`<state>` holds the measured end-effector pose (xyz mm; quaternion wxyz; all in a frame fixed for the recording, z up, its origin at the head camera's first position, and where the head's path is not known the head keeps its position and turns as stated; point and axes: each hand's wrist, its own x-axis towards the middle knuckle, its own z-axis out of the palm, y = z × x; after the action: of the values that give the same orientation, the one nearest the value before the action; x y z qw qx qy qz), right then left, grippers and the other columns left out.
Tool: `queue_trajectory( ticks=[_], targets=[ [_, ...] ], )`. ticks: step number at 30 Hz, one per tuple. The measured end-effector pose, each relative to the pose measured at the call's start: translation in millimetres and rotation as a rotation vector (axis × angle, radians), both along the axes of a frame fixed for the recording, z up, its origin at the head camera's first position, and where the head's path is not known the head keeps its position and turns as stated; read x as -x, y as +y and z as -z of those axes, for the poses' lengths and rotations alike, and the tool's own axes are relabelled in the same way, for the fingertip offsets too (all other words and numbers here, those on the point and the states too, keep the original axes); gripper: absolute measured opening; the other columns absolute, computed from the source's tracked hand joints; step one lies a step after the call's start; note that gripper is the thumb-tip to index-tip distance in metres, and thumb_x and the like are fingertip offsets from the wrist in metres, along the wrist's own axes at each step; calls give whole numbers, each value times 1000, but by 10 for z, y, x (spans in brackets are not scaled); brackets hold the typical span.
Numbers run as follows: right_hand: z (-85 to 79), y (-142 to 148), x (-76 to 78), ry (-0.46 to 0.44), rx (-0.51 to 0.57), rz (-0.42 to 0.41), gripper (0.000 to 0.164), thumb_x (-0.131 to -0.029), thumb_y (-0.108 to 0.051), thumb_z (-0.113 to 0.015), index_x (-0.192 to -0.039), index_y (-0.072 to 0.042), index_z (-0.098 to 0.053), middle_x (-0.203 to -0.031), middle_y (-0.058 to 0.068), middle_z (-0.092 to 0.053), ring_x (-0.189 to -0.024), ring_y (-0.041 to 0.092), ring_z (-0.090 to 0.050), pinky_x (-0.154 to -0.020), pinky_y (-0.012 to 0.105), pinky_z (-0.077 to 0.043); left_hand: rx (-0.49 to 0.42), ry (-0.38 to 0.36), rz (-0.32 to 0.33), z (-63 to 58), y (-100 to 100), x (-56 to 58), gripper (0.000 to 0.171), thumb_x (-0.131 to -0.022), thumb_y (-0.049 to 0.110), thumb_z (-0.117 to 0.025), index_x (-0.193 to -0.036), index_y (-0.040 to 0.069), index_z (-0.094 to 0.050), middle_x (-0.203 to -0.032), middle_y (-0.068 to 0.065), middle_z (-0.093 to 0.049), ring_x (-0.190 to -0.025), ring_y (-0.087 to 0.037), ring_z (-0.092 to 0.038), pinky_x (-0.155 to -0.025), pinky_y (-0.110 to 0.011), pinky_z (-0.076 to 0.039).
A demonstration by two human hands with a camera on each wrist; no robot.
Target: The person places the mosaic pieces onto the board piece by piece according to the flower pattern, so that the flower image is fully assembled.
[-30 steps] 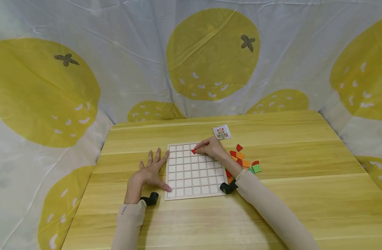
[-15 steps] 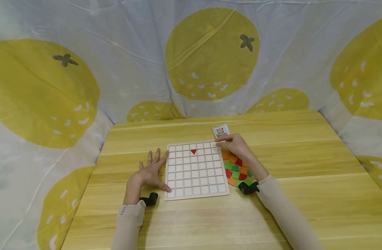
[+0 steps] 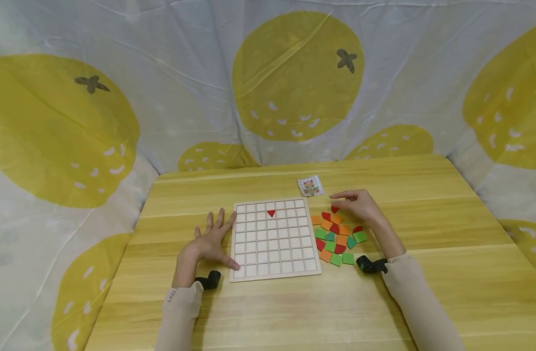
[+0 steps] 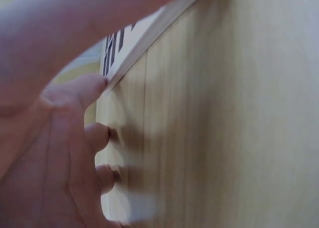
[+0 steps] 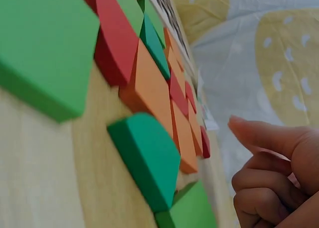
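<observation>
In the head view the white gridded wooden board (image 3: 274, 249) lies flat, a red triangle (image 3: 271, 213) in its second row from the far edge. My left hand (image 3: 209, 243) is spread at the board's left side, its thumb on the near corner. The left wrist view shows a fingertip against the board's edge (image 4: 144, 36). Above the far end of the loose pieces is my right hand (image 3: 361, 207), close by a red rounded piece (image 3: 335, 209). Nothing shows in its fingers in the right wrist view, where a dark green piece (image 5: 147, 158) lies nearby.
Right of the board lie several flat orange, red and green pieces, such as an orange square (image 3: 342, 240) and a light green square (image 3: 348, 258). Beyond them rests a small picture card (image 3: 310, 186) with a coloured pattern. A patterned cloth (image 3: 198, 97) hangs behind the wooden table (image 3: 268, 317).
My right hand let go of the red triangle on the board and moved right, past the card, to the loose pieces. My left hand stayed at the board's edge.
</observation>
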<state>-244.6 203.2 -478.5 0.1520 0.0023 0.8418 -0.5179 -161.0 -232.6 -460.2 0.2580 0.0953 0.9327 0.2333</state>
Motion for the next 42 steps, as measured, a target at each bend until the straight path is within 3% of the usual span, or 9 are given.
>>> queue_trajectory(
  ticks=[3, 6, 10, 18, 34, 42],
  targets=[
    [14, 55, 7, -20, 15, -34, 38, -96, -22, -75, -129, -4, -72, -64, -13, -54, -65, 9, -46, -66, 23, -37, -2, 4, 5, -5, -5, 4, 148, -61, 49, -97, -168, 22, 2, -171, -18, 24, -154, -47, 29, -112, -83, 14],
    [33, 102, 15, -53, 21, -70, 40, -95, -15, -75, -132, -1, -69, -66, -12, -57, -66, 7, -47, -66, 22, -38, 4, 3, 5, -7, -8, 2, 148, -61, 50, -97, -168, 23, 2, -171, -17, 24, -154, -47, 30, -112, -83, 15],
    [65, 139, 27, -68, 22, -106, 41, -92, -9, -76, -131, 2, -68, -61, -8, -43, -60, 9, -37, -59, 24, -34, 6, 0, -5, -1, -9, -6, 149, -60, 49, -98, -168, 24, 2, -171, -16, 24, -155, -47, 29, -113, -83, 15],
    [113, 94, 24, -7, -1, -109, 40, -88, -11, -81, -124, 3, -71, -57, -8, -46, -54, 8, -38, -56, 23, -34, 7, 4, -7, 20, -7, -7, 148, -60, 49, -98, -168, 23, 1, -171, -17, 24, -155, -47, 29, -113, -83, 15],
    [122, 60, 28, 40, 9, -84, 37, -88, -15, -83, -119, 3, -73, -54, -8, -34, -49, 9, -29, -51, 24, -27, 4, 2, -1, 14, 9, -9, 149, -61, 48, -98, -168, 24, 3, -171, -16, 24, -155, -46, 29, -113, -84, 13],
    [15, -260, -27, 70, 66, -94, 33, -88, -18, -84, -116, -3, -77, -51, -7, -30, -46, 11, -24, -48, 24, -22, 7, 3, 9, -8, 1, -15, 150, -60, 48, -98, -168, 21, 3, -171, -19, 25, -154, -48, 29, -112, -85, 13]
  ],
)
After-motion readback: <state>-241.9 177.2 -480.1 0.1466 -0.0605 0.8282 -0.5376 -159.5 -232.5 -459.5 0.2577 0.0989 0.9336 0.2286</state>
